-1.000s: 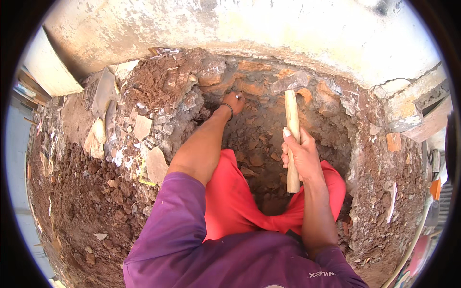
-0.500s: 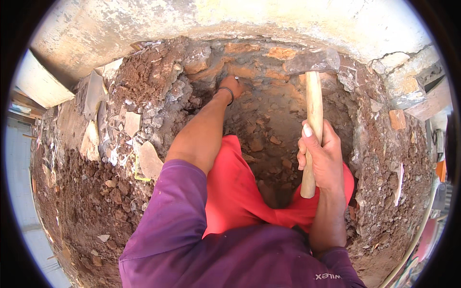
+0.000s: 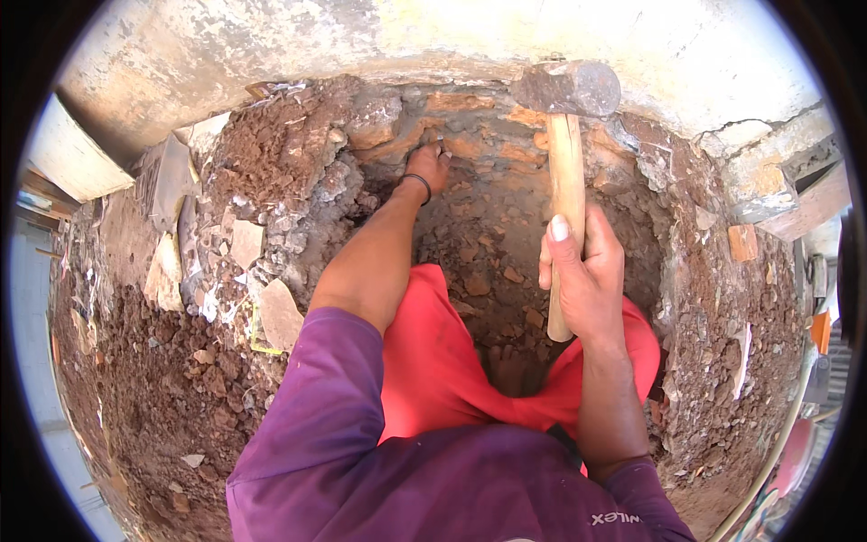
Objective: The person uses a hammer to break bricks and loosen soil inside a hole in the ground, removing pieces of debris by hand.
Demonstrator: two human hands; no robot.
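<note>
My right hand [image 3: 591,271] is wrapped round the pale wooden handle [image 3: 566,172] of a heavy hammer, thumb laid along it. The hammer's thick, dull metal head [image 3: 578,88] is raised at the top, in front of the wall's base. Farther left, my left hand [image 3: 432,169], a dark band on its wrist, is closed against the exposed brickwork [image 3: 465,122] at the far side of a dug pit. A small pale tip shows at its fingers; whatever it grips is mostly hidden. The pit floor [image 3: 492,262] holds loose soil and broken pieces.
A worn, peeling wall [image 3: 361,36] rises beyond the pit. Heaped soil and rubble [image 3: 208,370] lie on the left, with flat broken slabs [image 3: 282,314]. More loose earth [image 3: 713,334] banks the right side, near a brick fragment [image 3: 742,242].
My right hand has lifted the hammer up and slightly left, so its head stands higher against the wall. My left hand stays at the brickwork with only a slight shift.
</note>
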